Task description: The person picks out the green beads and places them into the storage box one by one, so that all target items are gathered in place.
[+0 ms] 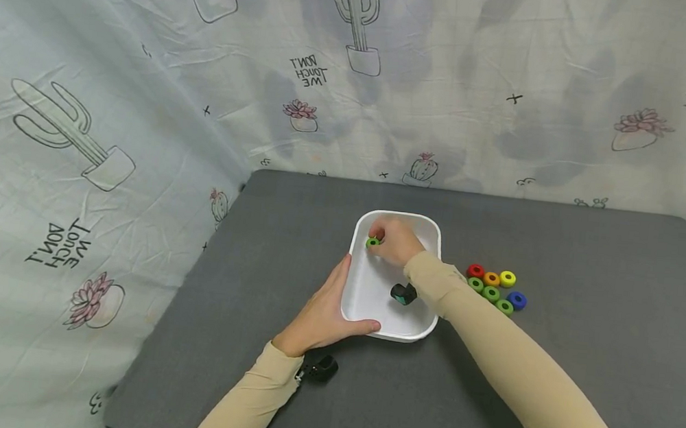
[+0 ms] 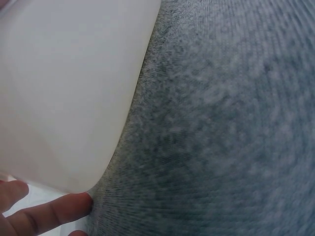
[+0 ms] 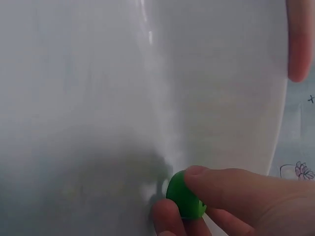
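Note:
A white tray (image 1: 371, 306) stands on the grey table. The left hand (image 1: 322, 312) rests along its left side and near corner, thumb over the near rim; in the left wrist view its fingers (image 2: 64, 209) lie against the tray's outer wall (image 2: 74, 98). Inside the tray, toward its far left, the right hand (image 1: 398, 241) pinches a green ring (image 1: 372, 243). The right wrist view shows the green ring (image 3: 185, 196) between thumb and fingers, close to the tray's inner surface (image 3: 88, 88).
To the right of the tray several rings lie together on the table (image 1: 582, 375): a red ring (image 1: 476, 271), an orange ring (image 1: 492, 279), a yellow ring (image 1: 507, 279), a blue ring (image 1: 517, 300) and green rings (image 1: 491, 294). A patterned curtain (image 1: 486, 83) hangs behind.

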{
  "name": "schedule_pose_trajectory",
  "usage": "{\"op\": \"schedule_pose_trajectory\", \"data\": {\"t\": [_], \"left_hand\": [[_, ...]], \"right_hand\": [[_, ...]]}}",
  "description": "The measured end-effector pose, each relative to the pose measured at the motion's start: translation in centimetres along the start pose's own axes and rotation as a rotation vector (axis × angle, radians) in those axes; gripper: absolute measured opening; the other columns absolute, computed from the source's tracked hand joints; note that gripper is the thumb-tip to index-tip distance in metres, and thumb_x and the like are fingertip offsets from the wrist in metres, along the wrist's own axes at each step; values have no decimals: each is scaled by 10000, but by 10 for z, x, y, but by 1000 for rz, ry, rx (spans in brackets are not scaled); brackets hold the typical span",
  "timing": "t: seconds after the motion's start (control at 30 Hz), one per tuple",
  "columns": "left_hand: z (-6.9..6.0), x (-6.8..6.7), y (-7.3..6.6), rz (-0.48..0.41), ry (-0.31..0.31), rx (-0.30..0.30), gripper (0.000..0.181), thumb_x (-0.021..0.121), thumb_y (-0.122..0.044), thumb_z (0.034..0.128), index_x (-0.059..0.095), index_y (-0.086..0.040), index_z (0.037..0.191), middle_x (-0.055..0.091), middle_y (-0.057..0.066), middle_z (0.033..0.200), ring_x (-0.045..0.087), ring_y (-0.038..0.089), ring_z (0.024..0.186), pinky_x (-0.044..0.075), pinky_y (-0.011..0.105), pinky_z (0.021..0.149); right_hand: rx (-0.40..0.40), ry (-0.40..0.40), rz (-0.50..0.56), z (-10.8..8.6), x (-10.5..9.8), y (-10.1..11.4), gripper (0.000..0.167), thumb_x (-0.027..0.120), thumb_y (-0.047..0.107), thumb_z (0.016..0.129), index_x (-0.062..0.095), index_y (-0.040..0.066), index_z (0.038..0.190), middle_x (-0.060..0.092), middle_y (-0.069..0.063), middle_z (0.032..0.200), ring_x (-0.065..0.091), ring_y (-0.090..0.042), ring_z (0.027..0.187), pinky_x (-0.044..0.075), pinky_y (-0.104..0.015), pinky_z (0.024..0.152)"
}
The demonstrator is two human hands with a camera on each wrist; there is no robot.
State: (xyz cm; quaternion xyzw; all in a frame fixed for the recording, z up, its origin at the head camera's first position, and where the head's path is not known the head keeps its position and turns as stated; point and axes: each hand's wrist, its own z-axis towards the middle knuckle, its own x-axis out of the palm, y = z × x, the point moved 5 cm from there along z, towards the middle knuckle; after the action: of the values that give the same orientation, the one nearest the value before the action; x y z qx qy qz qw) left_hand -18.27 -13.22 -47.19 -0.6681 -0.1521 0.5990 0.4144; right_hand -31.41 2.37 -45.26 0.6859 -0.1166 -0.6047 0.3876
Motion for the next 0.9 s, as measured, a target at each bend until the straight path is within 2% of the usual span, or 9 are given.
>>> {"op": "schedule_pose_trajectory", "data": {"t": [0.2, 0.47, 0.7, 0.9], "left_hand": [[1, 1, 1, 10, -1, 3, 1324, 847, -625, 775, -21, -226, 1692, 73, -57, 1753, 334, 228, 1534, 397, 521, 1171], [1, 0, 1, 41, 11, -19, 1334, 837, -637, 779, -29, -191, 1691, 41, -68, 1756, 285, 223, 1563, 372, 512, 1196], [2, 0, -1, 48, 7, -14, 1325, 830, -636, 787, -1, -140, 1692, 48, -51, 1757, 281, 226, 1566, 376, 514, 1192], [2, 0, -3, 39, 12, -8, 1320, 831, -626, 793, -22, -170, 1691, 40, -60, 1757, 257, 211, 1574, 363, 510, 1202]], "right_hand": [[4, 22, -13, -3, 2, -2, 201, 783, 42, 899, 716, 7, 1085, 710, -155, 1051, 631, -276, 965, 536, -437, 909], [11, 25, -18, -4, 2, 0, 245, 778, 36, 908, 726, -3, 1145, 719, -171, 1101, 665, -289, 1015, 548, -436, 945], [22, 26, -12, -3, 2, 2, 271, 736, 0, 927, 719, -18, 1197, 717, -184, 1143, 658, -300, 1056, 542, -444, 970], [18, 30, -19, -1, 3, 1, 281, 724, -4, 932, 717, -24, 1212, 712, -194, 1162, 655, -312, 1080, 533, -449, 987]]}}
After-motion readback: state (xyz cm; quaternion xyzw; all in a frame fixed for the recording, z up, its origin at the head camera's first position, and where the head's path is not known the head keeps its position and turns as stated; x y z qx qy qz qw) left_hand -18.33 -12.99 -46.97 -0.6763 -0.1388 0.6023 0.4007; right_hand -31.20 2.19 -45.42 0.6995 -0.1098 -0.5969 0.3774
